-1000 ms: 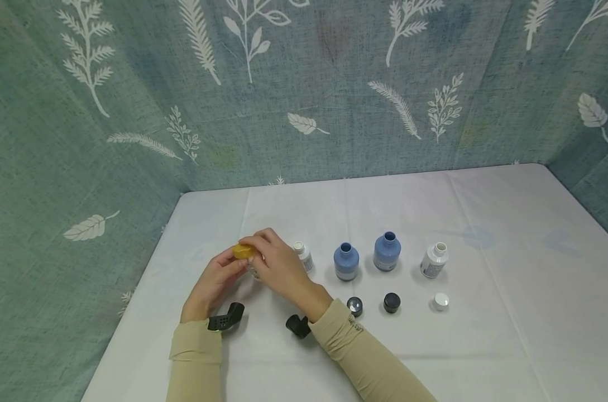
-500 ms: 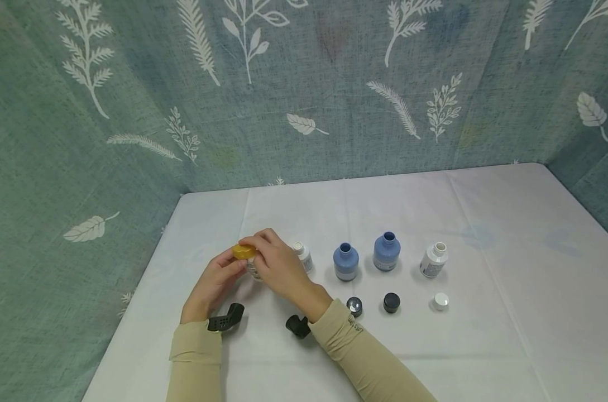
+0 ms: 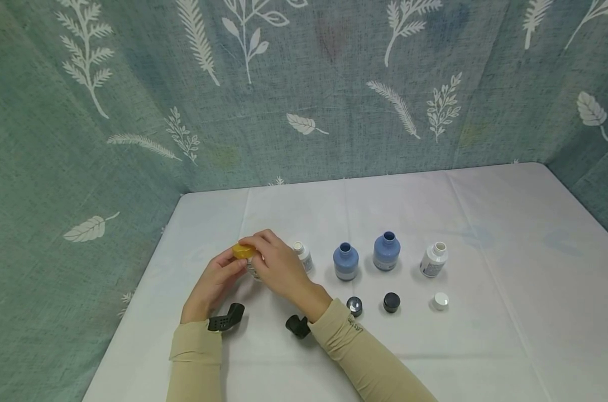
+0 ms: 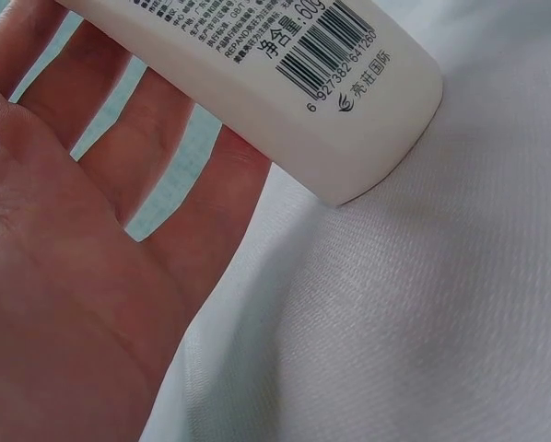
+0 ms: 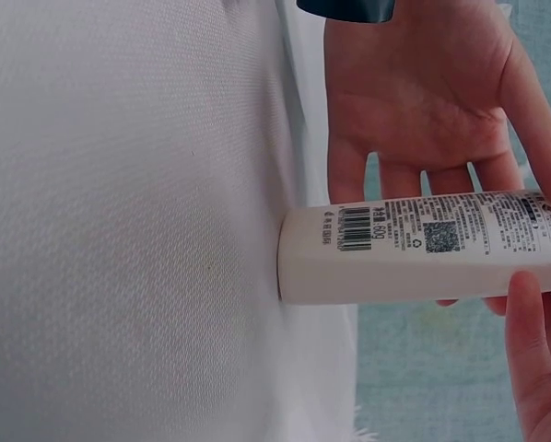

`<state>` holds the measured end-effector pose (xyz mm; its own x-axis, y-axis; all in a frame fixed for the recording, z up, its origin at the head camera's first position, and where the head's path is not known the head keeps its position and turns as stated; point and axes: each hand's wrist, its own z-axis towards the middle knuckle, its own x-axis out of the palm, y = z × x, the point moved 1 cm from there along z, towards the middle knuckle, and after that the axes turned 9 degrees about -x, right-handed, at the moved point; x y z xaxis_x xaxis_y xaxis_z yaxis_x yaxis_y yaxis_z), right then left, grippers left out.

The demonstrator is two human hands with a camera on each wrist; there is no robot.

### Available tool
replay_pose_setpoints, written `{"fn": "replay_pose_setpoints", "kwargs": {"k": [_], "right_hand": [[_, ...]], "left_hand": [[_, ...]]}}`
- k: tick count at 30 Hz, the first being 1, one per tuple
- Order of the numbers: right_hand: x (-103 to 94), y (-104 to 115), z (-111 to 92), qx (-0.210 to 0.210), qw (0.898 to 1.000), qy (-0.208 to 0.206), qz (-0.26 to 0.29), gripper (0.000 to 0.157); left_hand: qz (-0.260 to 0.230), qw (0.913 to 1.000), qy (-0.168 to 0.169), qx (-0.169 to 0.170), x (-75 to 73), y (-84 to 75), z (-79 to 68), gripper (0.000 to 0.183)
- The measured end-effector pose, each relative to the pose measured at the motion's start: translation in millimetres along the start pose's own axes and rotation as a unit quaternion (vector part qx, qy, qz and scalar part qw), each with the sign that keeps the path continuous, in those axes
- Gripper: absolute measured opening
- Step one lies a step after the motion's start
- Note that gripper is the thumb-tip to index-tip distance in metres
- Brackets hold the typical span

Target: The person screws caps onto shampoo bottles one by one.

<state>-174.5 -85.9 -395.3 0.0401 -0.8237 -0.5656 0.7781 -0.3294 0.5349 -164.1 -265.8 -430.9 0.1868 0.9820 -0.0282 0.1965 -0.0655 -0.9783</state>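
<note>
A white bottle [image 5: 395, 258] with printed text and a barcode stands upright on the white cloth, a yellow cap [image 3: 243, 251] at its top. My left hand [image 3: 215, 282] holds the bottle from the left; its fingers [image 4: 165, 157] pass behind the bottle in the left wrist view. From above and the right, my right hand [image 3: 283, 271] pinches the yellow cap between thumb and fingers. The right wrist view shows a fingertip of it against the bottle's upper part. Whether the cap sits fully on the neck is hidden by the fingers.
Just right of my hands stands an uncapped white bottle [image 3: 304, 258]. Two uncapped blue bottles [image 3: 346, 262] and another white bottle [image 3: 434, 260] follow to the right. A shiny dark cap [image 3: 354, 306], a black cap [image 3: 391, 302] and a white cap [image 3: 440, 301] lie in front.
</note>
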Motion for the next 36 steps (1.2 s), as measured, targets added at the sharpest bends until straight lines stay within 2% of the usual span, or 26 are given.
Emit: {"fn": "replay_pose_setpoints", "kwargs": {"k": [5, 12, 19, 36], "right_hand": [[1.5, -1.0, 0.3, -0.005, 1.000, -0.001, -0.001, 0.028], [1.3, -0.8, 0.4, -0.012, 1.000, -0.001, -0.008, 0.027], [0.6, 0.1, 0.4, -0.008, 1.000, 0.000, -0.007, 0.026], [0.3, 0.6, 0.3, -0.009, 1.000, 0.007, -0.010, 0.025]], "left_hand": [[-0.001, 1.0000, 0.002, -0.002, 0.1, -0.5, 0.1, 0.039], [-0.003, 0.9996, 0.023, 0.014, -1.1, 0.0, 0.7, 0.034], [-0.005, 1.0000, 0.006, 0.004, 0.5, -0.2, 0.1, 0.037], [-0.010, 0.9999, -0.001, -0.005, 1.3, -0.9, -0.3, 0.036]]}}
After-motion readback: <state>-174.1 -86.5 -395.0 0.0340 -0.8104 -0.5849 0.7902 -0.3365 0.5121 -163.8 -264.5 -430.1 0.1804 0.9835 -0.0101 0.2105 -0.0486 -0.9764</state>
